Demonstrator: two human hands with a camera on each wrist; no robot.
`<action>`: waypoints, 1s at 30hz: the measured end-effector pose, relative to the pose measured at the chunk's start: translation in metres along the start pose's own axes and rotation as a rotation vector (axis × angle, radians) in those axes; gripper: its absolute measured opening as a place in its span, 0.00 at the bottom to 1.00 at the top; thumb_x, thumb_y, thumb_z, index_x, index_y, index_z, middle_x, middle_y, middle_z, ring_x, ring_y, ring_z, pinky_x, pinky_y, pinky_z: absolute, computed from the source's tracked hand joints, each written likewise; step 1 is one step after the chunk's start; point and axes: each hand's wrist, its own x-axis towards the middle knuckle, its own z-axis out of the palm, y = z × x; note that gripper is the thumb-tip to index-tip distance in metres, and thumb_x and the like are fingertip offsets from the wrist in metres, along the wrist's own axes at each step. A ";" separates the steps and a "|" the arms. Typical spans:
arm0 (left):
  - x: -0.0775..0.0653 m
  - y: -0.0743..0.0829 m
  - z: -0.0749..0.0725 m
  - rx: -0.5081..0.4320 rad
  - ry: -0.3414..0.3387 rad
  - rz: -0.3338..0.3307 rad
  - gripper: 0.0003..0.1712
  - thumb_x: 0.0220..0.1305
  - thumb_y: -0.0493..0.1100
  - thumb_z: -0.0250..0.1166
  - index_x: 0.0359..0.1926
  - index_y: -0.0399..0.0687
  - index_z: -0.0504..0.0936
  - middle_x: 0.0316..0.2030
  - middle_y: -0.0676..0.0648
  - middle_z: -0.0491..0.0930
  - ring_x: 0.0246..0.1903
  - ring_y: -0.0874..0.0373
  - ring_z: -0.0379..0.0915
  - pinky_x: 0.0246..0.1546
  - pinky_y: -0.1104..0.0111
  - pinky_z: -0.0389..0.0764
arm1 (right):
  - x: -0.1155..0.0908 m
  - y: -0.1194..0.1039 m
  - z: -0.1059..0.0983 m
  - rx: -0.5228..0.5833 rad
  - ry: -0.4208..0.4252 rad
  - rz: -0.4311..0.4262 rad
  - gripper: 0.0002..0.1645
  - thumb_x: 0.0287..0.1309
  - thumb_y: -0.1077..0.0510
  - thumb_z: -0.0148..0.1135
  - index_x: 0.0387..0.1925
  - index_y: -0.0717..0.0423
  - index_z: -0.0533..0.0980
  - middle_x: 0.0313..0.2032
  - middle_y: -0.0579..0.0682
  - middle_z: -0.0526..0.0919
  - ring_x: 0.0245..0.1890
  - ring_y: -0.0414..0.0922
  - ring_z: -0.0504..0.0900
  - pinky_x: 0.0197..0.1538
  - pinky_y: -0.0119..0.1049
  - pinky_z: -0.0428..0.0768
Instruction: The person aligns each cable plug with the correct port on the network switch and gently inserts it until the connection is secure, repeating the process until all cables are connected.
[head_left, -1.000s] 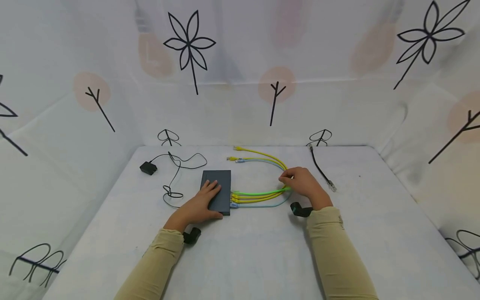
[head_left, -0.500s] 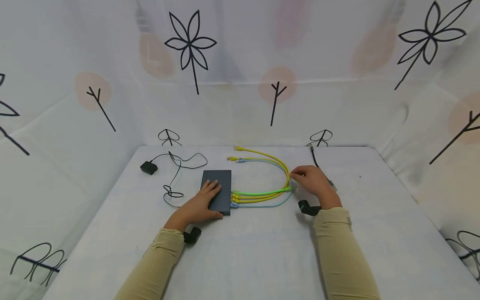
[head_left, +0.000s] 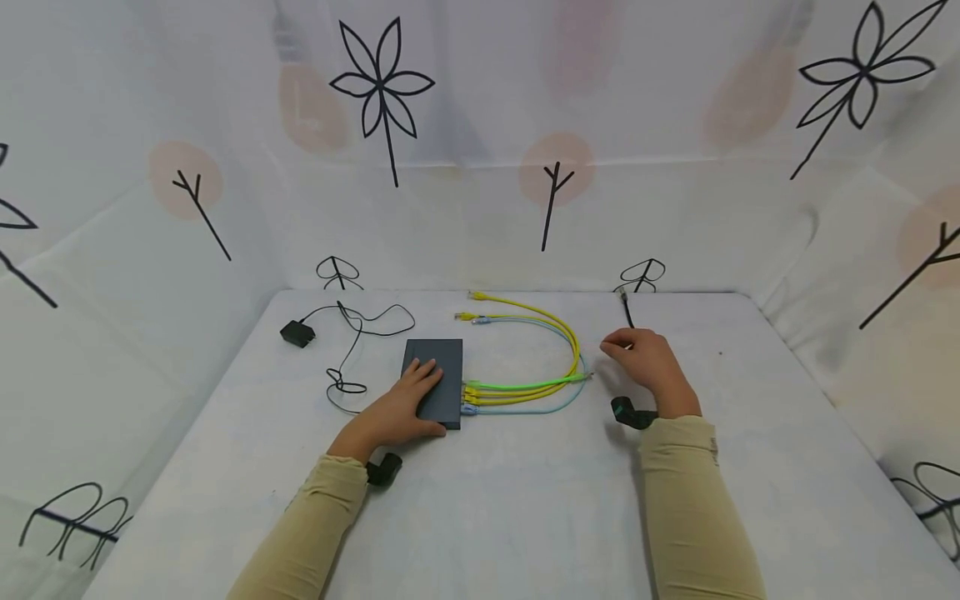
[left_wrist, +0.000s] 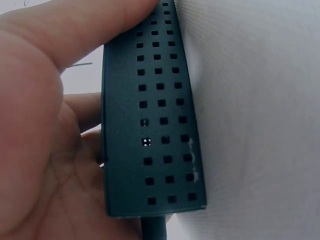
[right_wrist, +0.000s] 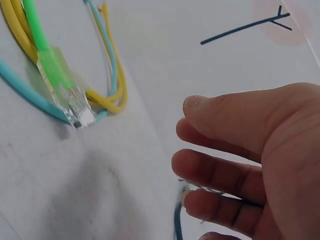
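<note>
A dark flat network switch (head_left: 437,367) lies on the table. My left hand (head_left: 396,414) rests over its top with the fingers laid out; in the left wrist view my thumb (left_wrist: 100,27) lies along the vented side. Yellow, light blue and green network cables run from the switch's right side. The green cable (head_left: 525,384) ends in a clear plug (right_wrist: 72,110), lying loose beside the bend of the other cables. To the right of that plug is my right hand (head_left: 651,361), held above the table, fingers loosely bent and nothing between them.
A black power adapter (head_left: 297,335) with a tangled thin cord (head_left: 341,358) lies at the left. Several loose cable ends point left behind the switch. A short black cable (head_left: 626,310) lies partly hidden behind my right hand.
My right hand has moved right, away from the bend of the cables, uncovering the green cable's plug and hiding more of the short black cable. My left hand stays on the switch.
</note>
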 end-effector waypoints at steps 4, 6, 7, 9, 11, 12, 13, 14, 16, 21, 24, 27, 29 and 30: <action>0.000 -0.001 0.000 0.000 0.003 0.003 0.57 0.53 0.63 0.70 0.77 0.57 0.51 0.78 0.55 0.39 0.77 0.52 0.25 0.72 0.47 0.52 | 0.000 0.005 -0.002 0.007 0.017 0.014 0.22 0.67 0.43 0.54 0.52 0.53 0.79 0.48 0.58 0.80 0.45 0.53 0.75 0.41 0.42 0.74; 0.000 -0.001 0.001 0.000 0.004 0.005 0.57 0.53 0.64 0.70 0.77 0.57 0.51 0.78 0.55 0.39 0.77 0.52 0.25 0.72 0.47 0.53 | 0.000 0.007 -0.002 0.014 0.026 0.017 0.22 0.67 0.44 0.54 0.51 0.54 0.79 0.49 0.59 0.80 0.45 0.53 0.75 0.41 0.43 0.74; 0.000 -0.001 0.001 0.000 0.004 0.005 0.57 0.53 0.64 0.70 0.77 0.57 0.51 0.78 0.55 0.39 0.77 0.52 0.25 0.72 0.47 0.53 | 0.000 0.008 -0.001 0.018 0.030 0.020 0.22 0.67 0.44 0.54 0.52 0.54 0.79 0.49 0.59 0.80 0.46 0.53 0.75 0.41 0.43 0.74; 0.000 -0.002 0.001 0.000 0.003 0.004 0.57 0.53 0.64 0.70 0.77 0.57 0.50 0.78 0.55 0.39 0.77 0.52 0.25 0.72 0.47 0.53 | 0.000 0.010 -0.001 0.027 0.038 0.025 0.22 0.67 0.45 0.55 0.52 0.54 0.79 0.51 0.59 0.79 0.48 0.54 0.75 0.43 0.45 0.75; 0.001 -0.002 0.001 -0.001 0.002 0.005 0.57 0.53 0.64 0.70 0.77 0.57 0.50 0.78 0.55 0.39 0.77 0.52 0.25 0.72 0.47 0.53 | 0.000 0.012 0.000 0.039 0.043 0.035 0.23 0.67 0.45 0.55 0.53 0.55 0.78 0.54 0.60 0.77 0.51 0.56 0.75 0.46 0.48 0.76; 0.001 -0.002 0.001 -0.002 0.002 0.005 0.57 0.53 0.64 0.70 0.77 0.57 0.50 0.78 0.55 0.39 0.77 0.52 0.25 0.72 0.47 0.53 | 0.000 0.012 0.001 0.042 0.046 0.038 0.23 0.67 0.45 0.54 0.54 0.55 0.78 0.56 0.61 0.76 0.53 0.57 0.74 0.48 0.50 0.76; 0.001 -0.002 0.001 -0.001 0.002 0.005 0.57 0.53 0.64 0.70 0.77 0.57 0.50 0.78 0.55 0.39 0.77 0.51 0.25 0.72 0.47 0.53 | 0.000 0.013 0.001 0.042 0.048 0.039 0.23 0.67 0.45 0.54 0.55 0.55 0.77 0.57 0.62 0.75 0.54 0.58 0.73 0.49 0.52 0.75; 0.001 -0.002 0.001 -0.001 0.002 0.006 0.57 0.53 0.64 0.70 0.77 0.57 0.50 0.78 0.55 0.39 0.77 0.51 0.25 0.72 0.47 0.53 | 0.000 0.013 0.002 0.043 0.052 0.040 0.24 0.67 0.45 0.54 0.55 0.56 0.77 0.58 0.63 0.74 0.55 0.59 0.72 0.51 0.53 0.75; 0.001 -0.002 0.002 -0.003 0.004 0.009 0.57 0.53 0.64 0.70 0.77 0.57 0.50 0.78 0.55 0.39 0.77 0.51 0.25 0.72 0.47 0.53 | 0.001 0.014 0.003 0.040 0.059 0.046 0.24 0.67 0.46 0.54 0.55 0.56 0.76 0.59 0.64 0.72 0.57 0.60 0.71 0.54 0.56 0.73; 0.000 -0.003 0.002 0.001 0.006 0.014 0.57 0.53 0.64 0.70 0.77 0.57 0.50 0.78 0.55 0.39 0.77 0.51 0.25 0.72 0.47 0.52 | 0.002 0.014 0.005 0.031 0.069 0.066 0.23 0.67 0.48 0.54 0.56 0.57 0.76 0.61 0.65 0.70 0.59 0.62 0.68 0.58 0.58 0.71; 0.001 -0.003 0.002 0.004 0.004 0.012 0.57 0.54 0.64 0.70 0.77 0.57 0.50 0.78 0.55 0.39 0.77 0.51 0.25 0.72 0.47 0.52 | 0.002 0.014 0.006 0.024 0.068 0.086 0.24 0.68 0.48 0.53 0.57 0.58 0.75 0.63 0.66 0.68 0.61 0.63 0.67 0.60 0.60 0.69; 0.001 -0.003 0.001 0.004 0.001 0.010 0.57 0.54 0.64 0.70 0.77 0.56 0.50 0.78 0.54 0.39 0.77 0.51 0.25 0.72 0.47 0.52 | 0.003 0.015 0.007 0.016 0.073 0.104 0.25 0.68 0.48 0.52 0.58 0.59 0.74 0.64 0.68 0.66 0.63 0.65 0.65 0.62 0.62 0.67; 0.001 -0.003 0.001 0.007 0.001 0.009 0.56 0.54 0.64 0.70 0.77 0.56 0.50 0.78 0.54 0.39 0.77 0.51 0.25 0.72 0.47 0.52 | 0.004 0.015 0.007 0.010 0.077 0.115 0.25 0.68 0.48 0.52 0.58 0.59 0.74 0.64 0.68 0.66 0.63 0.66 0.64 0.63 0.62 0.66; 0.001 -0.003 0.001 0.008 0.000 0.009 0.56 0.54 0.64 0.70 0.77 0.56 0.50 0.78 0.54 0.39 0.77 0.51 0.25 0.72 0.47 0.52 | 0.004 0.015 0.007 0.009 0.079 0.122 0.25 0.68 0.48 0.52 0.58 0.60 0.74 0.64 0.68 0.65 0.64 0.66 0.63 0.64 0.62 0.65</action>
